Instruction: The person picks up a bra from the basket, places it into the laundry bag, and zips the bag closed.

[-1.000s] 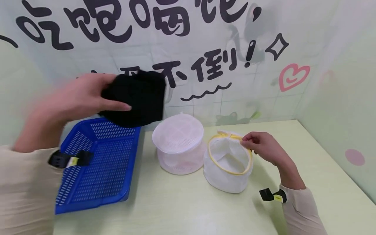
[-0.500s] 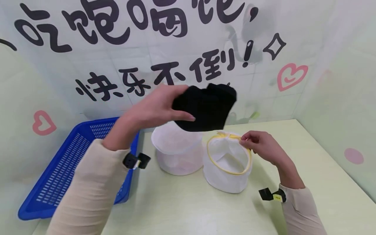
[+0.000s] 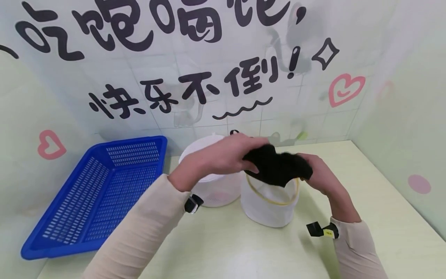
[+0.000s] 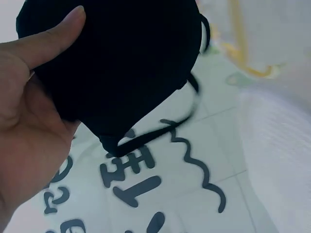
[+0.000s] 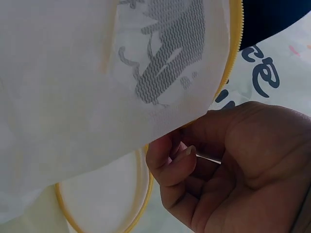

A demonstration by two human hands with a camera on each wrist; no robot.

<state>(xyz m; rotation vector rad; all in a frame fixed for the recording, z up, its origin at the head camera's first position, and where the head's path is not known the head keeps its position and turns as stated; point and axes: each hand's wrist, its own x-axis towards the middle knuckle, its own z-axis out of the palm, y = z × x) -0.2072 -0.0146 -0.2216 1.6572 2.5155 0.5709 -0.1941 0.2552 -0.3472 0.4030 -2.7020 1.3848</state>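
My left hand grips a black bra by one end, the thumb on its near face. In the left wrist view the bra's smooth cup fills the top, with a thin strap hanging in a loop. The bra is just over the mouth of a white laundry bag with a yellow zip, hiding part of its opening. My right hand pinches the zipped rim of that bag, as the right wrist view shows; the bra partly covers those fingers in the head view.
A second laundry bag, pale pink and white, stands left of the first, partly behind my left hand. At the left lies a blue plastic basket with slotted walls. A printed wall sheet stands behind the table.
My left hand has carried the bra from above the blue basket to the right and down, over the white laundry bag's mouth. The right hand has kept its hold on the rim.
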